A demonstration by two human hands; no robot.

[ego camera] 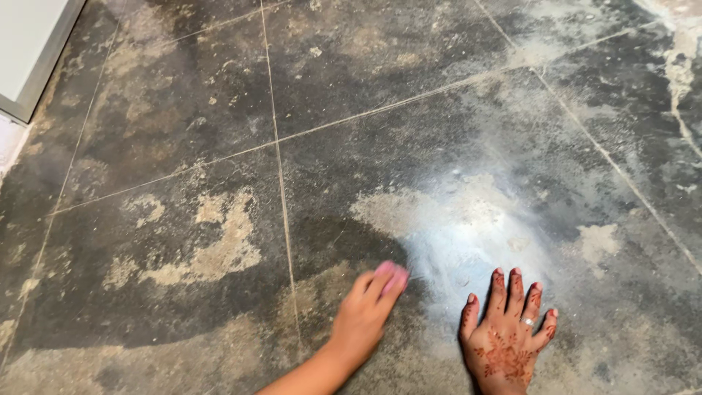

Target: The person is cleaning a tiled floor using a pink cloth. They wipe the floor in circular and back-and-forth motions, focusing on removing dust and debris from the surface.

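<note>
At the far left, by the upper corner, a pale panel with a grey edge point(33, 55) stood over the dark tiled floor point(183, 110), whose grout lines point(280, 168) ran away across stained, patchy stone. Further right, tan blotches of dried residue point(219, 241) lay on the tile just left of the nearest grout line, well apart from either hand. Next came the person's left hand point(363, 314), reaching out from the bottom edge with its fingers curled closed around a small pink object point(393, 274) (blurred by motion, so whether it was a sponge, a pad or a cloth could not be told), which met the floor at the near edge of a whitish powdery patch point(468, 227). Just beyond it, the right hand point(508, 336), patterned with reddish-brown henna and wearing a ring point(528, 321), lay flat on the tile with fingers spread, holding nothing and serving, it seemed, as a prop. Judged from this, the scrubbing would go best with short, firm strokes kept inside the powdered area, pressure carried through the gripped pink object rather than the fingertips, and the braced palm kept clear of the stroke path. Working the powder leftward toward the tan blotches would likely spread it where the staining looked heaviest, while the grout lines probably needed strokes along their length.
</note>
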